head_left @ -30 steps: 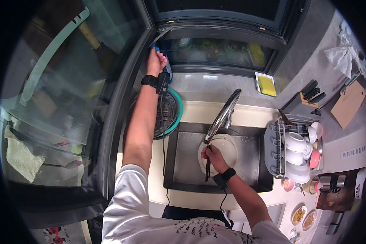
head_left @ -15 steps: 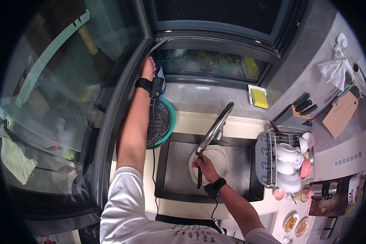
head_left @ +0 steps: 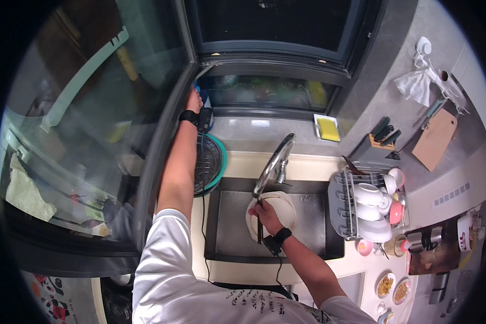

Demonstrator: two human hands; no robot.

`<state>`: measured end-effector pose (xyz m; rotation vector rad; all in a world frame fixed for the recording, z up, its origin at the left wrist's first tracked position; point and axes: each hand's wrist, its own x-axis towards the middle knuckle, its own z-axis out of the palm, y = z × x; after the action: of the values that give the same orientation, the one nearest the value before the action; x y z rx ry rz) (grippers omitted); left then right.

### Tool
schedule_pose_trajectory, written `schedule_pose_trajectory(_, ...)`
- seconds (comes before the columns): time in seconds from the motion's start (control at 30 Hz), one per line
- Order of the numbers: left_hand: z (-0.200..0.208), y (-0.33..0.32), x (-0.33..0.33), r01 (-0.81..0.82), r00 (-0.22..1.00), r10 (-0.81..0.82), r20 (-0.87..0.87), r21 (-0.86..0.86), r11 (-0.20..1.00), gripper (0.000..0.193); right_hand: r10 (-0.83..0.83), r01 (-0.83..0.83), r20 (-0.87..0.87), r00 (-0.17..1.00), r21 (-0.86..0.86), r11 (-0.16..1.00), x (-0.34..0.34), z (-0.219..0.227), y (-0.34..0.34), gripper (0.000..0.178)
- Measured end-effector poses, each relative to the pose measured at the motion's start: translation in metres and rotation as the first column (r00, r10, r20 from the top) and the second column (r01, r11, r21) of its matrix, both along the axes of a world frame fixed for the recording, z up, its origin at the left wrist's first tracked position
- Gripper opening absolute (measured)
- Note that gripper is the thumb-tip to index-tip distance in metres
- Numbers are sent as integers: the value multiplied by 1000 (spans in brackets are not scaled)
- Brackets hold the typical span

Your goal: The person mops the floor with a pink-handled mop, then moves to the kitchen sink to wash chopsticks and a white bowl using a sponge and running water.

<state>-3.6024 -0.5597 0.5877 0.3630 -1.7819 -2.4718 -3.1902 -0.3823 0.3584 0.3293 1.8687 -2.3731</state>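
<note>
My left hand (head_left: 195,101) reaches into the corner beside the open window. Its fingers are curled at the top of a blue bottle (head_left: 207,116), which the hand and wrist partly hide. Over the sink (head_left: 313,237), my right hand (head_left: 267,215) is closed around dark chopsticks (head_left: 260,232) that point toward the sink's near side. Beneath that hand, a round white dish (head_left: 286,208) lies in the sink, partly covered by the hand. The curved chrome faucet (head_left: 275,162) arches just beyond the chopsticks.
A dish rack (head_left: 340,208) with white bowls (head_left: 368,193) stands right of the sink. Left of it sits a dark drain basket in a green-rimmed basin (head_left: 223,162). A yellow sponge (head_left: 328,129), knife block (head_left: 380,146) and food plates (head_left: 385,285) are around. The window frame (head_left: 164,146) borders my left arm.
The view has shifted slightly, so the counter things sit a little farther left. Both hands keep about the same places, the left at the bottle and the right with the chopsticks over the sink.
</note>
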Motion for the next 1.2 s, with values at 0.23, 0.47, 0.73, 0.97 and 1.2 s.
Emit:
schedule_pose_trajectory(0.23,-18,-9,73,148,989,-148,7,-7,989,51,1,15,-50,999,308,951,7,-26,5,17)
schedule_pose_trajectory(0.47,1,-11,79,198,974,-180,-136,128,972,43,-3,3,0,1000,89,996,6,-10,13,17)
schedule_pose_trajectory(0.73,-102,-3,337,440,887,-461,-36,-240,865,48,-87,89,-38,995,39,995,13,1,9,16)
schedule_pose_trajectory(0.97,-244,27,408,369,869,-425,252,241,897,55,-147,181,-178,973,196,964,-4,-9,-1,17)
schedule_pose_trajectory(1.2,-285,65,384,321,893,-397,211,319,891,55,-84,82,31,996,84,993,-3,-26,-25,34)
